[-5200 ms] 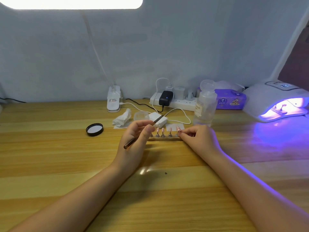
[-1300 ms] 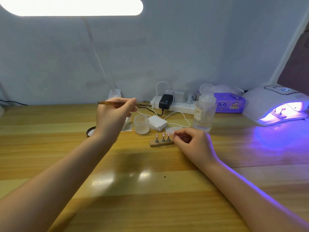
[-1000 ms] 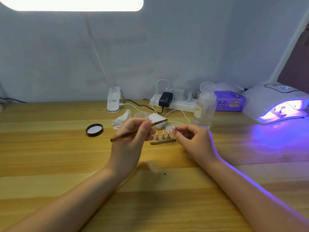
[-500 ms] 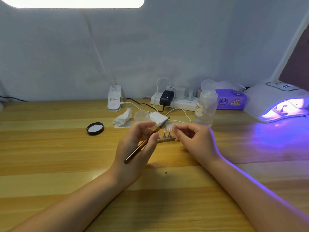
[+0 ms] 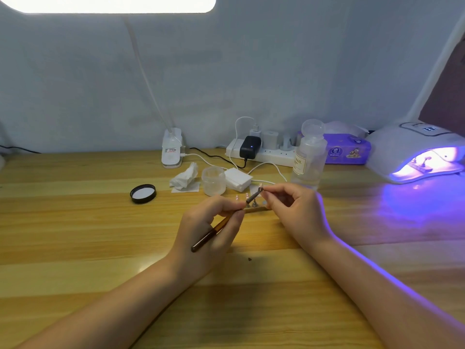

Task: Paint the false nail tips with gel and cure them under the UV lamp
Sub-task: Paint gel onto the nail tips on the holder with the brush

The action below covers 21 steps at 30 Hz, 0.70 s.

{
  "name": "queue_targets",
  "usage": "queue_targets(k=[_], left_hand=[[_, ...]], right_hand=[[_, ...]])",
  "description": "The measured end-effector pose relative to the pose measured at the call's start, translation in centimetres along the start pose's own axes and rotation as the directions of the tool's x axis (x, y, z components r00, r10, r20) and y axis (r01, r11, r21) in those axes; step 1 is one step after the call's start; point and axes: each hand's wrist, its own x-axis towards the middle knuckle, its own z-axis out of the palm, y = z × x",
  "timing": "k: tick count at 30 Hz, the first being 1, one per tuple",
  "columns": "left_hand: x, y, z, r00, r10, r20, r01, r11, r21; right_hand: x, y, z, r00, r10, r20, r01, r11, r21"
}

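The head camera, the only view, shows the job midway, as a judgement from how things lie: a stand with a tip glows under the lit UV lamp [image 5: 417, 153] at the right edge of the wooden table [image 5: 75, 235], so at least one piece seems to be curing, while a few nail tips [image 5: 247, 197] on small stands wait on a wooden strip [image 5: 254, 210] between the hands, apparently yet to be coated or cured. The left hand [image 5: 208, 233] pinches a brown brush [image 5: 221, 225] between thumb and fingers like a pen, the handle slanting down across the palm and the bristle end raised to the right. The right hand [image 5: 294, 210] has its fingers curled, pinching a small stand with one tip [image 5: 261, 189] just above the strip; the brush end meets it there, so painting looks to be under way. An open frosted jar [image 5: 214, 181], perhaps the gel, stands just behind, its black lid [image 5: 143, 193] to the left, with a crumpled tissue [image 5: 185, 176] and a clear bottle [image 5: 310, 157] nearby.
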Motion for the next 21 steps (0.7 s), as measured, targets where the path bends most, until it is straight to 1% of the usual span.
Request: queue_targets(k=[2, 4, 8, 12, 17, 21], left_hand=[[-0.04, 0.06, -0.14, 1.000, -0.028, 0.006, 0.028, 0.999, -0.022], [-0.05, 0.11, -0.18, 0.999, -0.030, -0.019, 0.029, 0.999, -0.034], [0.02, -0.01, -0.09, 0.999, -0.018, -0.034, 0.017, 1.000, -0.026], [0.00, -0.23, -0.08, 0.998, -0.048, -0.037, 0.047, 0.999, -0.025], [-0.12, -0.07, -0.16, 0.999, -0.049, -0.020, 0.049, 0.999, -0.019], [-0.12, 0.24, -0.32, 0.998, -0.036, -0.050, 0.034, 0.999, -0.041]], right_hand=[[-0.01, 0.03, -0.05, 1.000, 0.008, 0.000, -0.008, 1.000, 0.017], [0.00, 0.05, -0.06, 1.000, 0.013, -0.003, -0.013, 1.000, 0.029], [-0.04, 0.02, 0.01, 0.999, -0.031, 0.020, 0.031, 0.999, 0.014], [0.02, 0.15, 0.08, 0.998, -0.060, 0.019, 0.060, 0.998, 0.007], [0.01, 0.31, 0.05, 0.999, -0.050, 0.018, 0.049, 0.998, 0.036], [-0.04, 0.22, -0.02, 0.998, -0.047, 0.029, 0.046, 0.998, 0.046]])
